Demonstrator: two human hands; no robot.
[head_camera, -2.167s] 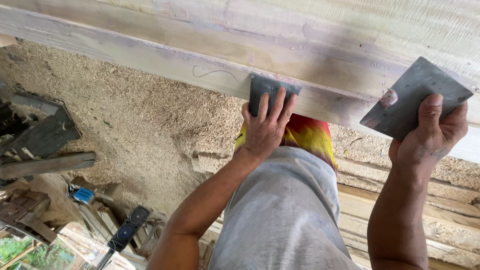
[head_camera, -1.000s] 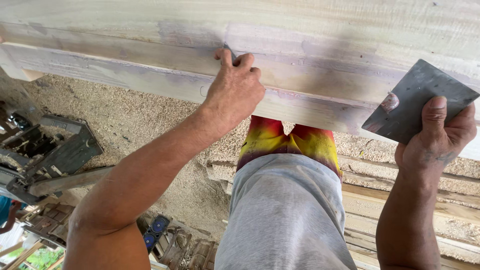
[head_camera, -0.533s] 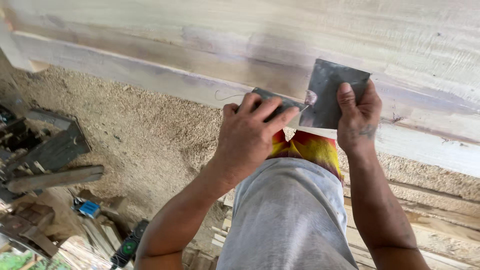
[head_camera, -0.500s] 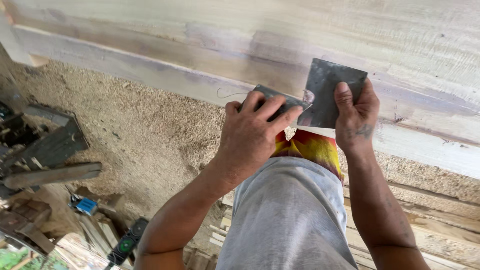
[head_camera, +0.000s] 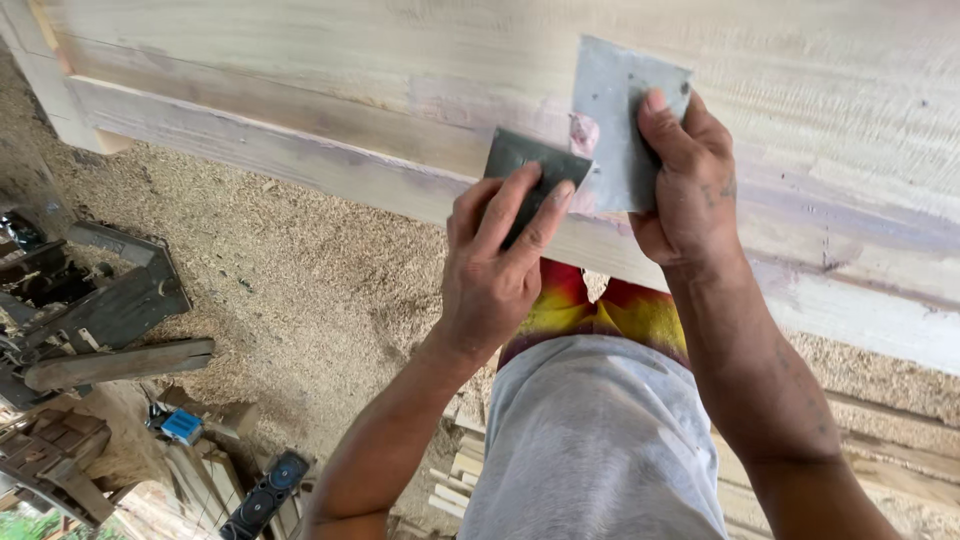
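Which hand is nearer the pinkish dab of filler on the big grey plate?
Left. The left hand presses its small scraper right beside the dab; the right hand grips the plate farther right.

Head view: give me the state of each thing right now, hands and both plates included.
Left hand: gripping small plate.
Small plate: tilted, edge at large plate.
Right hand: gripping large plate.
Large plate: held flat-on, pinkish filler dab at its left edge.
Beam: smeared with greyish-purple filler.
Floor: covered in sawdust.
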